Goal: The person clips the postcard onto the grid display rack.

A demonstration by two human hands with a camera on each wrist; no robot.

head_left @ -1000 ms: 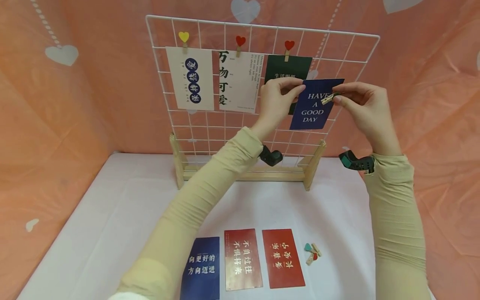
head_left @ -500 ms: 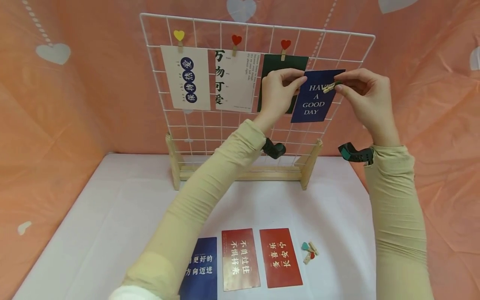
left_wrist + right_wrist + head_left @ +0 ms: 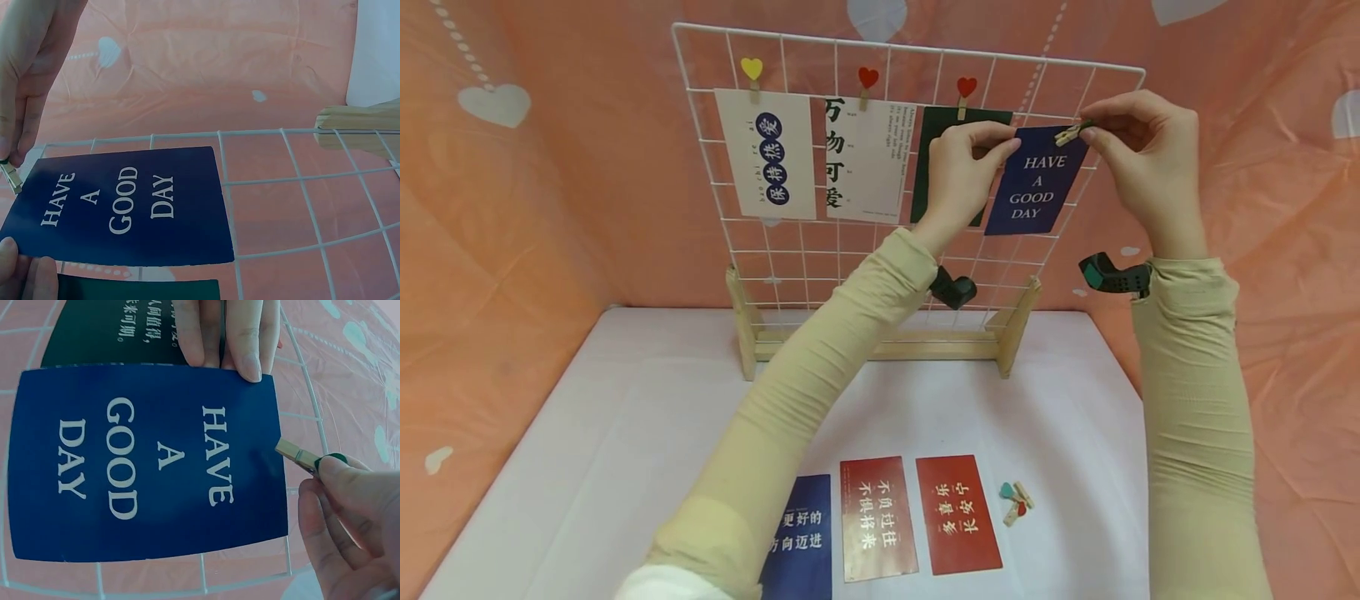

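A white wire grid panel (image 3: 790, 250) is standing on the counter (image 3: 625, 400), carrying three clipped cards at left. The left hand (image 3: 958, 171) is pinching the upper left corner of a navy "HAVE A GOOD DAY" card (image 3: 1033, 187) against the grid, beside a dark green card (image 3: 940, 125). The navy card's long axis is running nearly upright, tilted slightly. The right hand (image 3: 1138, 150) is pinching a small wooden clothespin (image 3: 1072, 132) at the card's top right corner, close to the grid's right edge.
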